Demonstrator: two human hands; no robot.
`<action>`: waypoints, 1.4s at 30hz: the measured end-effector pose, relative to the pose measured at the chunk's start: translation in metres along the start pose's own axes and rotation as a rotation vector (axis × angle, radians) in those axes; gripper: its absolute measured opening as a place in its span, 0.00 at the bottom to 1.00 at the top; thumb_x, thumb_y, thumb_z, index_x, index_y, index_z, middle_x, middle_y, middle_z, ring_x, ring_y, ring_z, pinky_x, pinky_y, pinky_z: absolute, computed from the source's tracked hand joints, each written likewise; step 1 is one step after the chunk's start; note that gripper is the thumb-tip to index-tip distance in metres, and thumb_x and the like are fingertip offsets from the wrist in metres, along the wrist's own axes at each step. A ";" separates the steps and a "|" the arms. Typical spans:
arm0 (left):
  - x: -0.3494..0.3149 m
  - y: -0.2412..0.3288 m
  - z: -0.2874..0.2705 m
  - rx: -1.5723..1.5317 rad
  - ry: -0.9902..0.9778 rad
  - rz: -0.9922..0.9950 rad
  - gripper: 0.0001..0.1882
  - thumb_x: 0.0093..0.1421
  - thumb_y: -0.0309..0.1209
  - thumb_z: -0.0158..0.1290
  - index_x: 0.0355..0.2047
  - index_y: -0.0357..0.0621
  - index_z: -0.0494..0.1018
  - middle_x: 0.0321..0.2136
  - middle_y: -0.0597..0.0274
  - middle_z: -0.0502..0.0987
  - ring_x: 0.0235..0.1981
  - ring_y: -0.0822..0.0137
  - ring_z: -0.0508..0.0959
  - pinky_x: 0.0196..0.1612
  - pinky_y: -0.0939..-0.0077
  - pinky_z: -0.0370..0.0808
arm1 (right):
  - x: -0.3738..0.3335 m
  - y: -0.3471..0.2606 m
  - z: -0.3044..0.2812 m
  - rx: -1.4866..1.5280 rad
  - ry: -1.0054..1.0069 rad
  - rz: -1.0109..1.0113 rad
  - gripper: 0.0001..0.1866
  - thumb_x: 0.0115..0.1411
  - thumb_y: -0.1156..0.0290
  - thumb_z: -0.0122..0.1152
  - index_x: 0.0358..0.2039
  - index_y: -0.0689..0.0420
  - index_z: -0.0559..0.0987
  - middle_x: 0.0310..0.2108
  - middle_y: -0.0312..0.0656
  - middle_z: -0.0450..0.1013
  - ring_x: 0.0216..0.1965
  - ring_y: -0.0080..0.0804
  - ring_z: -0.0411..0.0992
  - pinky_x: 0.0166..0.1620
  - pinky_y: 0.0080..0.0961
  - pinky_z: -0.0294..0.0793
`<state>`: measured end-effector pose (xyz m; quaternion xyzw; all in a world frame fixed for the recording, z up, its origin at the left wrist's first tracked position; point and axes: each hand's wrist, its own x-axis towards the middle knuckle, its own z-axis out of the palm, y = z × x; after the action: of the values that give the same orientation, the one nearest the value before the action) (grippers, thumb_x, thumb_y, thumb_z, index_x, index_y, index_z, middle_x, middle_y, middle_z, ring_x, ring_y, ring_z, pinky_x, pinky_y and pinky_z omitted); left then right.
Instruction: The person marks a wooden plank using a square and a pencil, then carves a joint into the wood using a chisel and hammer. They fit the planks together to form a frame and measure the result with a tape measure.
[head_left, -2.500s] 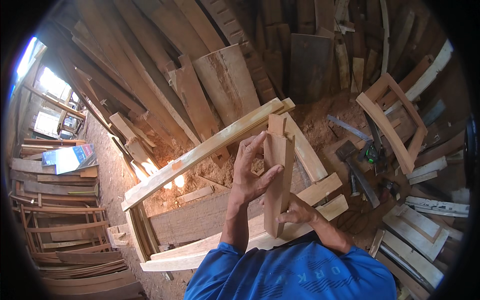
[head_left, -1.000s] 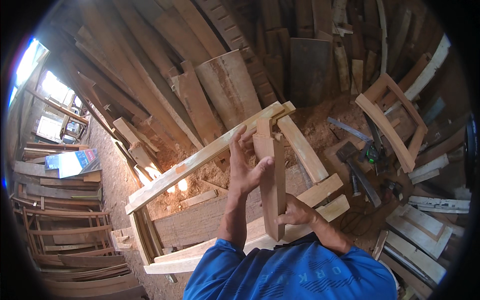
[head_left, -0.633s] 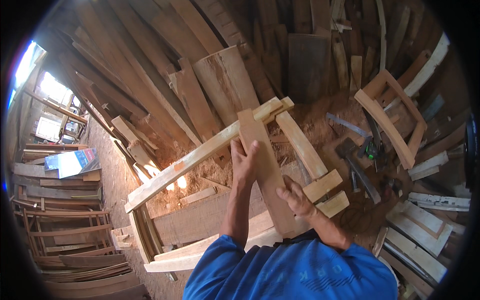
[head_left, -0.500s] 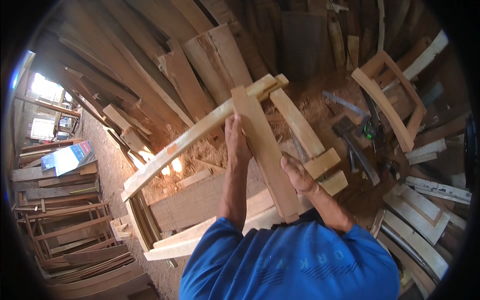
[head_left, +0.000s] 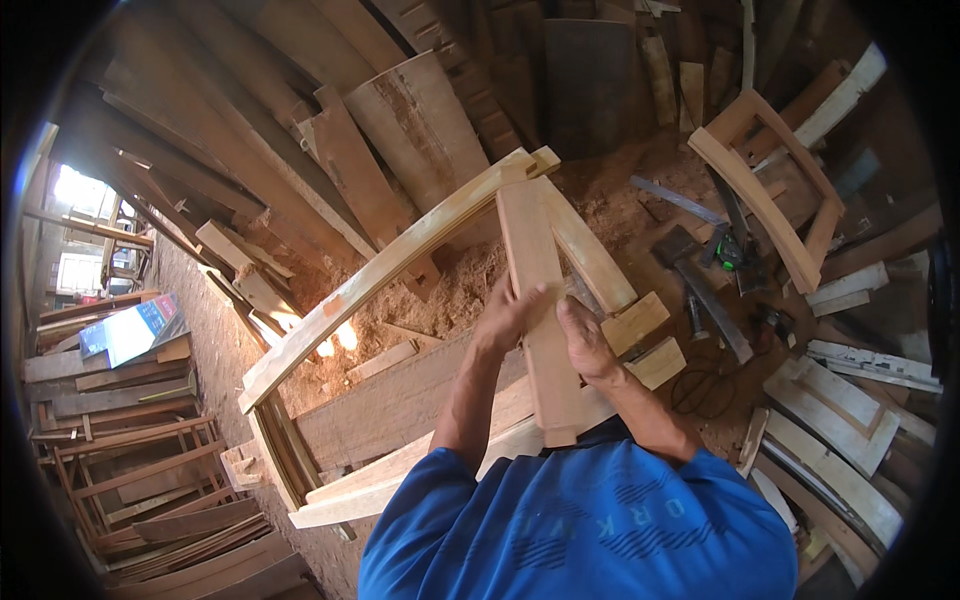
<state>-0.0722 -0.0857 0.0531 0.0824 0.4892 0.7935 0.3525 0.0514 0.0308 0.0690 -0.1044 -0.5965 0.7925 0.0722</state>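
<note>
- Wooden piece (head_left: 546, 335): a straight, light-brown length held in front of the body, its long axis running away from the person; the near end, by the shirt, narrows to a short tongue.
- Left hand (head_left: 508, 318): closed about the left edge of the piece, thumb laid across the upper face, fingers partly hidden along the side.
- Right hand (head_left: 590, 342): clasping the right edge, slightly nearer the body, thumb along the edge and fingers hidden behind the wood — their exact placing cannot be told.
- Far end of the piece: overlaps, in this view, the right part of a long pale rail (head_left: 385, 272); whether the two touch cannot be told.
- Beneath the hands: a four-sided arrangement of pale timber, comprising the long rail, a short slanting plank (head_left: 588, 248) at right, a lower beam (head_left: 385, 492) and stacked strips (head_left: 277, 450) at left; a broad rough board (head_left: 390, 405) lies within, wood shavings (head_left: 445, 320) beyond it.
- Right of the work: a dark-headed hammer (head_left: 678, 247), a blue-grey metal strip (head_left: 678, 198) and, farther right, a small brown frame (head_left: 752, 205).
- Surroundings: boards (head_left: 415, 115) leaning at the back; a blue-and-white sheet (head_left: 130, 335) upon stacked wood at left — blue shirt (head_left: 580, 520) at the lower edge.
</note>
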 end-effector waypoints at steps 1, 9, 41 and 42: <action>-0.004 0.003 0.006 0.127 0.062 -0.050 0.28 0.67 0.39 0.59 0.61 0.35 0.67 0.48 0.54 0.78 0.48 0.65 0.79 0.53 0.69 0.77 | 0.003 -0.003 0.002 -0.046 0.047 -0.020 0.25 0.77 0.53 0.44 0.56 0.63 0.74 0.46 0.42 0.76 0.48 0.29 0.72 0.53 0.30 0.71; 0.006 -0.001 -0.015 0.185 0.146 -0.202 0.22 0.73 0.43 0.50 0.57 0.38 0.71 0.42 0.61 0.80 0.37 0.72 0.80 0.40 0.77 0.77 | -0.011 -0.031 -0.048 -0.839 0.004 -0.051 0.32 0.63 0.61 0.65 0.63 0.62 0.69 0.56 0.57 0.71 0.53 0.53 0.72 0.57 0.42 0.71; 0.190 0.020 -0.176 1.858 0.302 0.043 0.56 0.47 0.42 0.70 0.72 0.46 0.52 0.63 0.41 0.66 0.66 0.41 0.62 0.69 0.50 0.58 | 0.084 0.043 -0.160 -0.942 0.157 0.438 0.39 0.67 0.50 0.54 0.65 0.74 0.65 0.63 0.69 0.66 0.67 0.59 0.64 0.70 0.39 0.61; 0.195 0.023 -0.177 1.865 0.294 -0.051 0.55 0.47 0.42 0.70 0.72 0.48 0.55 0.62 0.42 0.67 0.65 0.42 0.64 0.69 0.51 0.60 | 0.085 0.046 -0.161 -0.912 0.154 0.401 0.39 0.68 0.51 0.54 0.65 0.74 0.65 0.63 0.69 0.66 0.67 0.59 0.64 0.70 0.39 0.61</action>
<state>-0.3113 -0.0942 -0.0597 0.2195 0.9678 0.0768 0.0963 0.0097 0.1881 -0.0250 -0.2963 -0.8430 0.4397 -0.0906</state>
